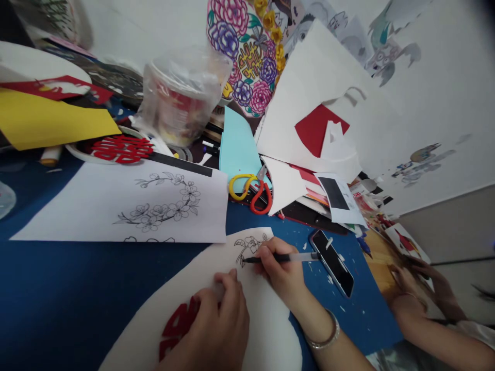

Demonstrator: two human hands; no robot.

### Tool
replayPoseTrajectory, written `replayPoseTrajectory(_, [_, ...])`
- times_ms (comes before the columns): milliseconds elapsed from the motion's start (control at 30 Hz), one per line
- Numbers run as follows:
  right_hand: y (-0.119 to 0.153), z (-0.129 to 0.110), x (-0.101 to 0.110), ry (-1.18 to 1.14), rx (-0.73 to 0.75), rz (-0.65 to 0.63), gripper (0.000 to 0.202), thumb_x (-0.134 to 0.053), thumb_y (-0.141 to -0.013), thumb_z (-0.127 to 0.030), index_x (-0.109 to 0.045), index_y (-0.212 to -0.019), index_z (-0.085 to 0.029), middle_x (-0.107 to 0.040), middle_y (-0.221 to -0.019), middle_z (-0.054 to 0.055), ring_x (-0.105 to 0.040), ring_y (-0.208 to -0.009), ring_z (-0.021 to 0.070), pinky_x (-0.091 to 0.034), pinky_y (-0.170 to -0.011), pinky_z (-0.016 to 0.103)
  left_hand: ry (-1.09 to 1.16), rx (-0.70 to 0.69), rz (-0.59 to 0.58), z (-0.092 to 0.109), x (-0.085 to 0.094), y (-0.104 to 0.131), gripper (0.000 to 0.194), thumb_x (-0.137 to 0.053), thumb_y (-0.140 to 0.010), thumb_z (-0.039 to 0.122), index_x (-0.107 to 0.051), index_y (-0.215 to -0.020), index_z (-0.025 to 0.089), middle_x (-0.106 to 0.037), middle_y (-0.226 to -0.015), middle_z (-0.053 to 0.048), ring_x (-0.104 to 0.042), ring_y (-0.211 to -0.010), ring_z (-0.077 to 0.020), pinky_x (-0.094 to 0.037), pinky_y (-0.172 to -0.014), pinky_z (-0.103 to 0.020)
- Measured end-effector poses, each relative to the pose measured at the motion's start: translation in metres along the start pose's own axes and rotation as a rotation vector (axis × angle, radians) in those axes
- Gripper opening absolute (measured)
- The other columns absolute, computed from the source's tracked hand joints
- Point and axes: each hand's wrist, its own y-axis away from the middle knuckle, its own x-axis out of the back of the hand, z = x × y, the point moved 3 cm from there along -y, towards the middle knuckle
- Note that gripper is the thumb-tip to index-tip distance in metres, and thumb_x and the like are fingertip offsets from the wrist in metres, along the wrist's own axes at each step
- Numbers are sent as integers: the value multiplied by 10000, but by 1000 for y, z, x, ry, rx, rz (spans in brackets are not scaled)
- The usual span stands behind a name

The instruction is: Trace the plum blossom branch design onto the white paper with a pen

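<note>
Drawing sheet (270, 324): white, curved left edge; lies on the blue tabletop (77, 288), lower centre of view. Small black line drawing of blossoms (251, 243) near its top end.
Black pen (288, 256): tip at the drawing's lower left part, taken here as clock centre, 12 at top of view. Barrel runs toward 3 o'clock; clear rear section.
Right hand (280, 270): at 3 o'clock, grasping the pen between bent fingers near its tip. Silvery bracelet (328, 332) on the wrist, 4 o'clock.
Left hand (224, 319): at 7 o'clock, back upward, fingers loosely bent, not clenched; rests over the sheet and partly over a red cut-out.
Red cut-out (178, 324): at 8 o'clock, on the sheet; right part hidden by the left hand.
Blossom print (158, 210): paper at 10 o'clock with a curved flowering branch in black outline; lower right corner meets the drawing sheet's edge.
Scissors (253, 178): at 12 o'clock, one handle yellow, one red; beside light blue paper (236, 144).
Phone (333, 263): at 3 o'clock, dark screen up, white paper scraps on and around it.
Bagged tub (180, 98): at 11 o'clock, wrapped in clear plastic.
Yellow paper (54, 121): at 10 o'clock, farther out than the blossom print.
Flower panel (240, 62): at 12 o'clock, far side; pink and purple blooms.
Co-worker's forearm (436, 322): between 3 and 4 o'clock, right edge of view.
</note>
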Motion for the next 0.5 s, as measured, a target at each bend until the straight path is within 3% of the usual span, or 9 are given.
replayPoseTrajectory(500, [-2, -2, 0, 26, -5, -11, 302, -532, -884, -225, -540, -583, -194, -503, -492, -45, -405, -427, 89, -308, -430, 221, -5, 6, 14, -1, 1, -1, 390, -355, -886, 343, -673, -1054, 191, -678, -1097, -124, -561, -936, -303, -359, -636, -410])
